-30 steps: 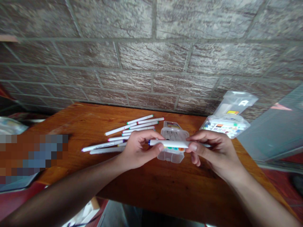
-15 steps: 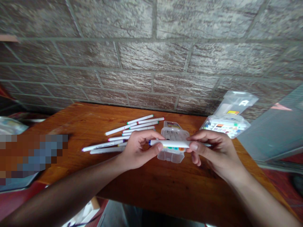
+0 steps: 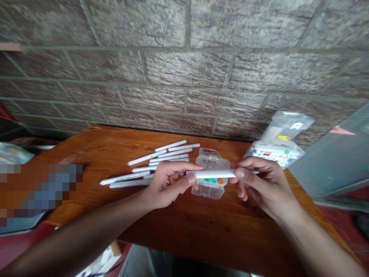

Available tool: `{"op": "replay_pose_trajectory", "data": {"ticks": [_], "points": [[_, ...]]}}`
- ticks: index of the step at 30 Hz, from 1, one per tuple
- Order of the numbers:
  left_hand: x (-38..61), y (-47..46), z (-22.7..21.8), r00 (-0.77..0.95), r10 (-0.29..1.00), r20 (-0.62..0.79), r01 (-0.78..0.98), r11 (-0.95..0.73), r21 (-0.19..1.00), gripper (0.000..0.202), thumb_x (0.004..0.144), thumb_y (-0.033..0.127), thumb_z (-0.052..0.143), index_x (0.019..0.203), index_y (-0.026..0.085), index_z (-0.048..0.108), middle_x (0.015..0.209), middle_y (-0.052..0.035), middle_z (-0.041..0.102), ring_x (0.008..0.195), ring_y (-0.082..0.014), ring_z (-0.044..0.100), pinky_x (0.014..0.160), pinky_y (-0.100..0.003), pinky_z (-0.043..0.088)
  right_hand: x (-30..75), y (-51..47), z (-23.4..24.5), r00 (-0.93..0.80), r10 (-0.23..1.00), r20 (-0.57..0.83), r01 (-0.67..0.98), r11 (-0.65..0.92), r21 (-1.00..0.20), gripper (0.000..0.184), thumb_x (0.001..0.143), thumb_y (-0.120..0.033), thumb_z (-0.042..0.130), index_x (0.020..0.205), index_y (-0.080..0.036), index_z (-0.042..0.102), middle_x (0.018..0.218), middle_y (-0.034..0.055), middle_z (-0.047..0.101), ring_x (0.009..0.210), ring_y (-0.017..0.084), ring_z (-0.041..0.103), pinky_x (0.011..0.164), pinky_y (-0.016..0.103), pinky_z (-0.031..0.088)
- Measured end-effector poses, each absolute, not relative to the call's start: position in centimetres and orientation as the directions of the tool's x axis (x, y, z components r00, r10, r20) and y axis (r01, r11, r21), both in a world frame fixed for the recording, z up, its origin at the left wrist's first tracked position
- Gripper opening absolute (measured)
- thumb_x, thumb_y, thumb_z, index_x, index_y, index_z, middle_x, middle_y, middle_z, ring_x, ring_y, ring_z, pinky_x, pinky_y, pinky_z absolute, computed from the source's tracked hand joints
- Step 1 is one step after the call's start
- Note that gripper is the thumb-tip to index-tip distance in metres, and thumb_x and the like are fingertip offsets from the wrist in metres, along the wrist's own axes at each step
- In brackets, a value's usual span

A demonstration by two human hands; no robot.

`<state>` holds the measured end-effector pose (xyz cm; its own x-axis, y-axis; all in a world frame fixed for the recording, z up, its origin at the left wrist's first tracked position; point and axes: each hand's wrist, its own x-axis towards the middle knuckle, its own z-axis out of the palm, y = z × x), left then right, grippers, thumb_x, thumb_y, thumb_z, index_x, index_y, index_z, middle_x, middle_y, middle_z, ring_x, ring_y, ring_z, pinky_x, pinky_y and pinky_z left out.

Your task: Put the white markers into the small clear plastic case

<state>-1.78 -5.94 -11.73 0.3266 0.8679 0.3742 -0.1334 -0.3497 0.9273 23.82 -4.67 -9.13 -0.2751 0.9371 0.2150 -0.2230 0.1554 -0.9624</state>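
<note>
My left hand [image 3: 170, 183] and my right hand [image 3: 259, 186] both grip a white double-ended marker [image 3: 213, 174], held level just above a clear plastic marker box [image 3: 210, 191]. The marker's blue-marked end sits within my left fingers, and its far end runs through my right fingers. Coloured circles show on the box beneath the marker. Several loose white markers [image 3: 163, 161] with coloured ends lie on the table, just left of my left hand, and my left hand hides part of them.
The markers lie on a wooden table [image 3: 201, 231] with a brick wall along its far edge. A clear bag [image 3: 275, 152] holding a marker set sits at the far right corner. A pixelated patch covers the left side, and a grey panel stands at right.
The marker has shifted slightly to the right. My left fingers have spread a little along it, and my right hand has risen slightly.
</note>
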Motion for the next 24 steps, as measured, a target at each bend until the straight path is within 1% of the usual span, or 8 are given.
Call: {"op": "replay_pose_trajectory", "data": {"ticks": [3, 7, 13, 19, 24], "points": [[-1.9, -5.8, -12.1, 0.333, 0.867, 0.372, -0.181, -0.328, 0.927, 0.036, 0.098, 0.035, 0.074, 0.125, 0.012, 0.080, 0.078, -0.0120, 0.081, 0.047, -0.0088, 0.055, 0.040, -0.018, 0.038, 23.7, -4.7, -9.1, -0.272, 0.940, 0.206, -0.232, 0.144, -0.962, 0.020, 0.080, -0.035, 0.092, 0.076, -0.019, 0.081, 0.065, 0.0030, 0.077, 0.041, 0.012, 0.065, 0.035, 0.019, 0.052], [-2.0, -5.6, -12.5, 0.334, 0.851, 0.405, -0.276, -0.322, 0.906, 0.033, 0.099, 0.031, 0.073, 0.126, 0.015, 0.080, 0.082, -0.0120, 0.082, 0.051, -0.0096, 0.057, 0.043, -0.019, 0.043, 23.6, -4.9, -8.8, -0.237, 0.955, 0.177, -0.239, 0.119, -0.964, 0.021, 0.080, -0.035, 0.092, 0.075, -0.019, 0.080, 0.065, 0.0023, 0.077, 0.041, 0.010, 0.063, 0.036, 0.017, 0.051], [-2.0, -5.5, -12.8, 0.373, 0.806, 0.459, -0.329, -0.348, 0.878, 0.033, 0.103, 0.026, 0.066, 0.132, 0.018, 0.077, 0.089, -0.0130, 0.082, 0.056, -0.0103, 0.058, 0.046, -0.020, 0.047, 23.7, -4.7, -8.7, -0.244, 0.957, 0.154, -0.253, 0.091, -0.963, 0.024, 0.078, -0.038, 0.093, 0.075, -0.019, 0.080, 0.065, 0.0033, 0.077, 0.040, 0.011, 0.063, 0.035, 0.017, 0.051], [-2.1, -5.5, -12.9, 0.372, 0.799, 0.472, -0.344, -0.354, 0.870, 0.035, 0.104, 0.028, 0.064, 0.134, 0.016, 0.076, 0.090, -0.0148, 0.082, 0.055, -0.0110, 0.059, 0.045, -0.020, 0.047, 23.6, -4.7, -8.5, -0.254, 0.955, 0.153, -0.280, 0.079, -0.957, 0.023, 0.077, -0.037, 0.094, 0.074, -0.019, 0.080, 0.064, 0.0027, 0.077, 0.038, 0.011, 0.062, 0.034, 0.017, 0.051], [-2.1, -5.5, -12.9, 0.353, 0.821, 0.448, -0.303, -0.352, 0.885, 0.039, 0.102, 0.034, 0.066, 0.132, 0.012, 0.077, 0.086, -0.0161, 0.082, 0.052, -0.0118, 0.058, 0.043, -0.022, 0.047, 23.6, -4.7, -8.4, -0.248, 0.957, 0.147, -0.266, 0.079, -0.961, 0.024, 0.077, -0.038, 0.094, 0.073, -0.019, 0.079, 0.064, 0.0033, 0.076, 0.039, 0.011, 0.062, 0.034, 0.017, 0.050]]}}
